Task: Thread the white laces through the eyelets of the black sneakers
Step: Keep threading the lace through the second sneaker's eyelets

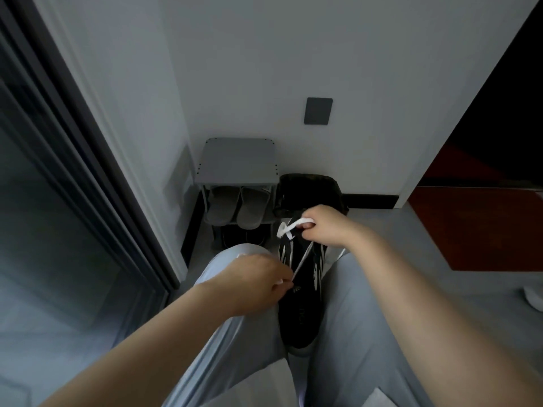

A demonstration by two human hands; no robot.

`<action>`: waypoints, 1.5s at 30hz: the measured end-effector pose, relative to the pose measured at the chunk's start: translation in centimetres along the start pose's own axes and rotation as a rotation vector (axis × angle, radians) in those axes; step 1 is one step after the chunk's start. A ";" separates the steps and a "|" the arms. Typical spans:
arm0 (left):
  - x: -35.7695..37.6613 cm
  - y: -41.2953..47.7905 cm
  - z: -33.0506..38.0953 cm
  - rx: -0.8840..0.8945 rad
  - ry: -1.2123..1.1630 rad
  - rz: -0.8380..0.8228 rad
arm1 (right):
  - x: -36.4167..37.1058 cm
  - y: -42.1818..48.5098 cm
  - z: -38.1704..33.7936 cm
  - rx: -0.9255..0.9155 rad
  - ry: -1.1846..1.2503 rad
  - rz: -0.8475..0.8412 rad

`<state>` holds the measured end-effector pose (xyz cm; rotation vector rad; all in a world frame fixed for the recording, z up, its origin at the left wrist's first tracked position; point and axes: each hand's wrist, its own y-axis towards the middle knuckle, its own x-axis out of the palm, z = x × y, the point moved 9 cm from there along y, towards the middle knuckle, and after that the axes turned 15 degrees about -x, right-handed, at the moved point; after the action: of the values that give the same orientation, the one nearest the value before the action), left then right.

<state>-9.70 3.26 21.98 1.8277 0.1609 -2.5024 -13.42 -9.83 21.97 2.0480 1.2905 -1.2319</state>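
Left hand point(255, 282) pinches one run of flat white lace point(301, 261) near the tongue; right hand point(324, 227), farther out, is closed on a bunched end of the same lace. The black fabric sneaker point(302, 306) lies between pale blue trousered knees point(346, 333), its long axis running away from the body, so the left hand is probably nearer the next eyelet

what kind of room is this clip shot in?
Likely a home entryway or hallway corner. A small grey shoe rack stands against the wall with a pair of grey slippers on its shelf, a dark-framed glass door runs along the left, and a black sneaker is being laced.
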 end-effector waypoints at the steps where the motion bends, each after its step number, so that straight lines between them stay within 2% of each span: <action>1: 0.0 -0.4 -0.2 0.030 -0.028 0.002 | 0.0 -0.1 0.4 -0.001 -0.006 0.030; 4: -1.4 -2.4 -0.1 0.190 -0.209 0.059 | -0.7 -0.3 1.4 -0.007 -0.020 0.170; 6: -3.2 -3.6 -0.9 0.241 -0.326 0.113 | -1.6 -0.7 2.2 0.009 0.046 0.323; 9: -6.5 -5.3 -4.8 0.111 -0.565 0.241 | -2.3 -1.6 3.4 0.036 0.358 0.532; 13: -7.7 -8.9 -8.8 -0.089 -0.903 0.374 | -1.9 -1.6 3.8 0.023 0.513 0.562; 15: -7.0 -10.4 -9.7 -0.116 -1.179 0.374 | -1.7 -1.4 4.0 0.017 0.554 0.566; 18: -6.2 -10.9 -9.9 -0.070 -1.698 0.291 | -1.6 -1.3 3.9 0.010 0.554 0.574; 20: -5.5 -10.2 -11.2 -0.243 -1.950 0.369 | -1.6 -1.4 3.6 -0.005 0.571 0.568; 22: -4.5 -9.1 -12.2 -0.496 -2.044 0.502 | -1.8 -1.7 3.3 -0.019 0.581 0.564; 24: -4.3 -7.0 -12.1 -0.641 -1.925 0.481 | -1.9 -2.1 2.9 -0.032 0.602 0.575; 26: -4.2 -3.8 -11.0 -0.694 -1.545 0.323 | -2.1 -2.3 2.4 -0.064 0.583 0.579; 28: -3.7 -0.8 -9.3 -0.685 -1.028 0.174 | -1.9 -2.3 2.1 -0.087 0.545 0.557; 30: -3.1 1.7 -7.0 -0.612 -0.570 0.115 | -1.6 -2.0 1.7 -0.117 0.543 0.520; 32: -2.2 3.7 -4.4 -0.520 -0.341 0.062 | -1.3 -1.9 1.6 -0.122 0.568 0.497; 37: 0.7 5.8 -2.7 -0.578 0.002 -0.106 | -1.6 -2.2 1.4 -0.140 0.598 0.524; 41: 0.2 5.0 -1.7 -0.441 0.030 -0.063 | -1.3 -2.2 2.3 -0.079 0.573 0.486; 45: -0.3 2.4 -1.0 -0.269 0.041 -0.081 | 0.2 -1.8 2.0 -0.083 0.488 0.310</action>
<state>-8.46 0.97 21.83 1.7952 0.5541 -2.3543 -15.83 -10.34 20.93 2.4610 1.1275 -0.5513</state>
